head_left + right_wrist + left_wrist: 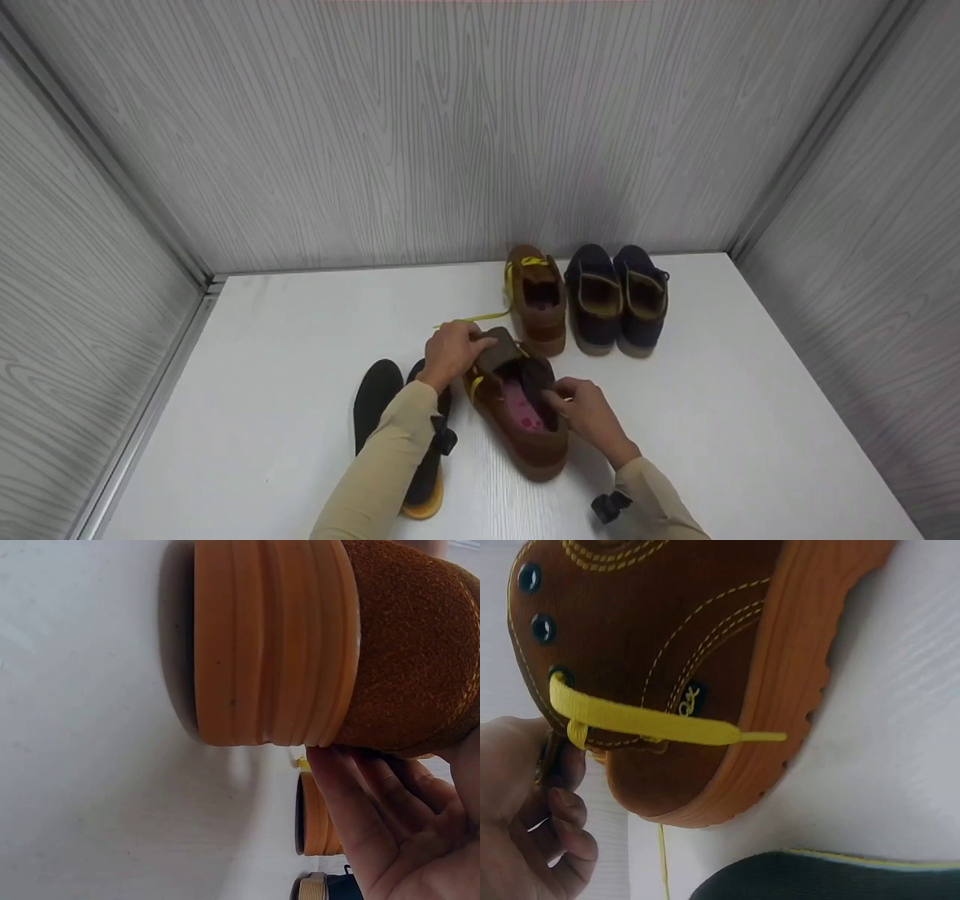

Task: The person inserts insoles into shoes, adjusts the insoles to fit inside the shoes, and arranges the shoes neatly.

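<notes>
A brown leather shoe [541, 454] stands on the white table, its heel toward me and its toe pointing away to the left. My left hand [448, 349] pinches the shoe's tongue [499, 349] and holds it up. On the other side, my right hand [592, 412] grips the collar near the heel, its fingers along the outer side in the right wrist view. A pink patterned lining [523, 405] shows inside the shoe. In the left wrist view, a loose yellow lace [645, 716] hangs from an eyelet across the shoe's side.
Two dark insoles, one [377, 397] beside the other [424, 480], lie left of the shoe, partly under my left forearm. Behind stand a matching brown shoe [551, 330] with a yellow lace and a pair of navy shoes [592, 330]. Grey wood-grain panels [450, 150] enclose the table.
</notes>
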Demonstrator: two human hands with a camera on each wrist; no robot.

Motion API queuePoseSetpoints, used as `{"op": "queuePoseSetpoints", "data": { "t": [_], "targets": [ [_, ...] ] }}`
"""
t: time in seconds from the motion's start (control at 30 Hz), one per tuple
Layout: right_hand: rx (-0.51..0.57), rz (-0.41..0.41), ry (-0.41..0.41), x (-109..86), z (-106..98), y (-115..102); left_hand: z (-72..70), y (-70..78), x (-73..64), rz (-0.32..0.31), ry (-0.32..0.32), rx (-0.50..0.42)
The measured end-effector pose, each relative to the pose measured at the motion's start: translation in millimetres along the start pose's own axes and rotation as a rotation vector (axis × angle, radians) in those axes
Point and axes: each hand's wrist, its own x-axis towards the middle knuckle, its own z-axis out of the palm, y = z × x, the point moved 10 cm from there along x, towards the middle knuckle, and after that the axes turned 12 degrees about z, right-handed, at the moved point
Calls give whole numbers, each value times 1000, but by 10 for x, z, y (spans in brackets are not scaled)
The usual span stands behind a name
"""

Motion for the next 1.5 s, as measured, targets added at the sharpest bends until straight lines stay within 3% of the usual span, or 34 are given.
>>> {"op": "queuePoseSetpoints", "data": {
  "t": [0.33, 0.73, 0.93, 1.0, 1.17, 1.27, 1.37, 1.5],
  "targets": [
    [4, 19, -10, 0, 31, 32, 88, -223, -12, -163, -29, -30],
    [0, 42, -1, 6, 27, 42, 167, -279, -84, -240, -35, -114],
    [-8, 26, 6, 0, 21, 4, 112, -233, -133, -222, -35, -107],
    [-16, 31, 18, -2, 3, 6, 104, -230, -163, -228, -30, -169],
    [-22, 44, 32, -17, 1, 3, -1, -372, -346, -312, 47, -369],
    [-28, 42, 32, -19, 6, -6, -138, -515, -526, -377, 111, -409],
    [-41, 38, 34, -10, 7, -17, -287, -657, -739, -417, 152, -373],
    [-43, 47, 27, -18, 26, -13, -489, -783, -1043, -405, 142, -158]
  ]
}}
